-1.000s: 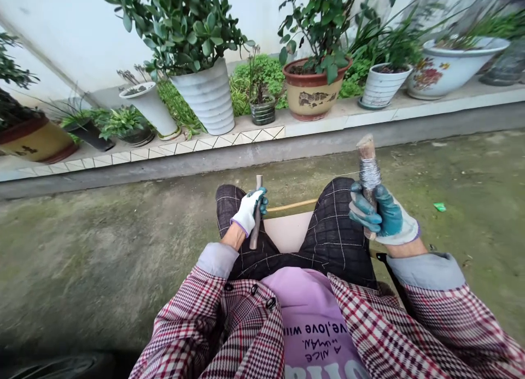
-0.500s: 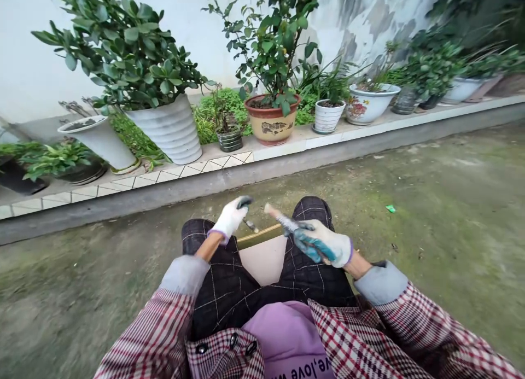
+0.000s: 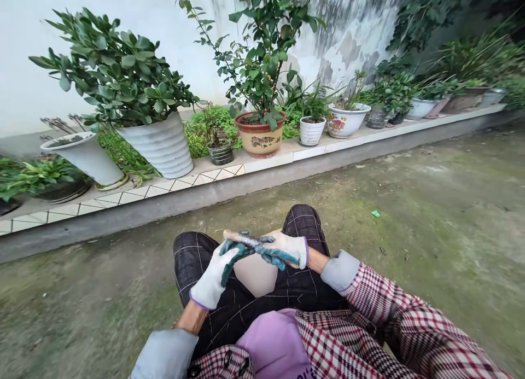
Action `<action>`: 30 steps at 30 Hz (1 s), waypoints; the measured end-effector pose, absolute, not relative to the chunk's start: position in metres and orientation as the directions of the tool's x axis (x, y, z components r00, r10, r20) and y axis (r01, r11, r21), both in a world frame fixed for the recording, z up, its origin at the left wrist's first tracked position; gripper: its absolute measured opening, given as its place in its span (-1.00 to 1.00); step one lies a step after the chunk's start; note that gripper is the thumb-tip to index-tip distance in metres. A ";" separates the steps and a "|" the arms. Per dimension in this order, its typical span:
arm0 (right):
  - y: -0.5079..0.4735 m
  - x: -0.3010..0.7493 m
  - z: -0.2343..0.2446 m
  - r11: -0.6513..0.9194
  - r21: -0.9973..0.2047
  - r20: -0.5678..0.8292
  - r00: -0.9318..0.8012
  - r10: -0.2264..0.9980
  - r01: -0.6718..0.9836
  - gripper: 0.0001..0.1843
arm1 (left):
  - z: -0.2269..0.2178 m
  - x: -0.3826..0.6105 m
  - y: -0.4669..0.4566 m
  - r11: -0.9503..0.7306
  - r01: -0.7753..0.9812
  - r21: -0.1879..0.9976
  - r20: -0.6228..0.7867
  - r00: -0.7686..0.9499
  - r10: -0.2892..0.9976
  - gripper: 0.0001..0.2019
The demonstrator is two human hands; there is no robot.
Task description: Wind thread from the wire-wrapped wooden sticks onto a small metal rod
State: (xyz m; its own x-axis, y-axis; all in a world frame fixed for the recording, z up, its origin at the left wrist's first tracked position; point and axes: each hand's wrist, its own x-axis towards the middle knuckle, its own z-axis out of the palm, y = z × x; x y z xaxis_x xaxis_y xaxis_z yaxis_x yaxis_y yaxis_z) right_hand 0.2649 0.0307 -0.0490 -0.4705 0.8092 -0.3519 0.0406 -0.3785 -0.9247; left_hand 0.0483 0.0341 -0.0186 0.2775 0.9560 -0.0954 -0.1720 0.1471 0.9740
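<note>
A short stick-like tool with a pale, wood-coloured tip and a silvery wrapped-looking middle lies across both hands over my lap. My right hand, in a white and teal work glove, is closed round its right end. My left hand, gloved the same way, has its fingers bent against the left part of the tool, just below the pale tip. The fingers of both hands almost meet. What lies under the fingers is hidden, and I cannot make out the tool's exact kind.
Between my knees shows a pale flat surface. Ahead runs a low tiled ledge with several potted plants, among them a brown-rimmed pot and a ribbed white pot. A green scrap lies on the mossy concrete ground.
My left hand, earlier apart from the tool with a small greyish thing below it, has come to the tool. My right hand has moved left with the tool, which now lies flatter.
</note>
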 end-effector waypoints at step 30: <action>0.050 0.246 -0.058 0.298 -0.599 0.034 -0.348 0.937 0.743 -0.75 | -0.058 0.053 0.064 0.242 -0.203 0.949 -0.250 -0.018 0.968 -0.60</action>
State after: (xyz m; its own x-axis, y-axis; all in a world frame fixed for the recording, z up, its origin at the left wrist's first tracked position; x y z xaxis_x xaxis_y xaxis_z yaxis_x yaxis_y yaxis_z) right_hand 0.2462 0.0505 -0.0576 -0.3484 0.9367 0.0337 0.7430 0.2980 -0.5993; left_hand 0.0533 0.0636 -0.0583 -0.0176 0.9680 -0.2502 -0.2030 0.2416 0.9489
